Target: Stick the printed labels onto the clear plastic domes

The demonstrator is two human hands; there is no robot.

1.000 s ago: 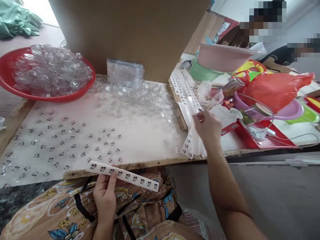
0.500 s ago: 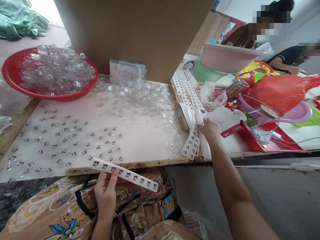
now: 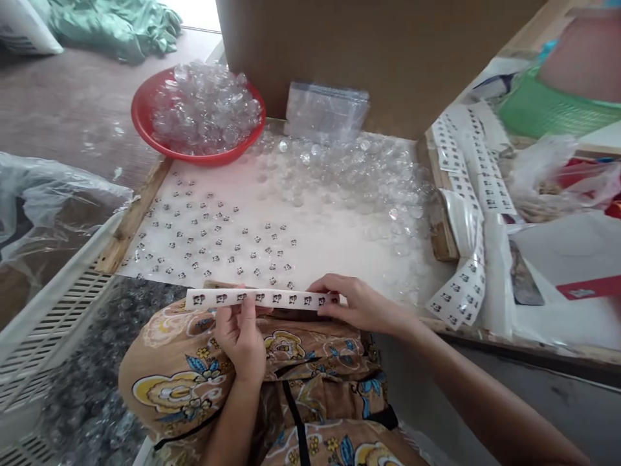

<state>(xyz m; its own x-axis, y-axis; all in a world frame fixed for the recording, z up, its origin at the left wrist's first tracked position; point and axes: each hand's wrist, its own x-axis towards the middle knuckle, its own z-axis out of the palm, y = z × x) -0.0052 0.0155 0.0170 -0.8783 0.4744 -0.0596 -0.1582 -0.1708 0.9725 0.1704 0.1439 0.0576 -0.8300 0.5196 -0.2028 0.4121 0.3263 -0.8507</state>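
A white strip of panda stickers [image 3: 284,299] lies level above my lap, close to the table's front edge. My left hand [image 3: 241,336] grips it left of the middle, thumb on top and fingers beneath. At the strip's right end, my right hand [image 3: 358,304] pinches it between thumb and fingers. Beyond the strip, panda stickers [image 3: 218,243] sit in loose rows on the white table surface, apparently on small clear discs. Bare clear discs [image 3: 349,175] are heaped toward the back and right of that surface.
A red basin [image 3: 145,107] heaped with clear pieces stands at the back left. A cardboard box [image 3: 369,58] rises behind the table. More sticker sheets [image 3: 466,291] hang over a wooden rail [image 3: 442,226] on the right. A white crate [image 3: 29,356] holds many clear pieces at lower left.
My right hand has come left from beside the sticker sheets to the strip's right end. The strip has turned from slanting to nearly level. The view has swung left and down.
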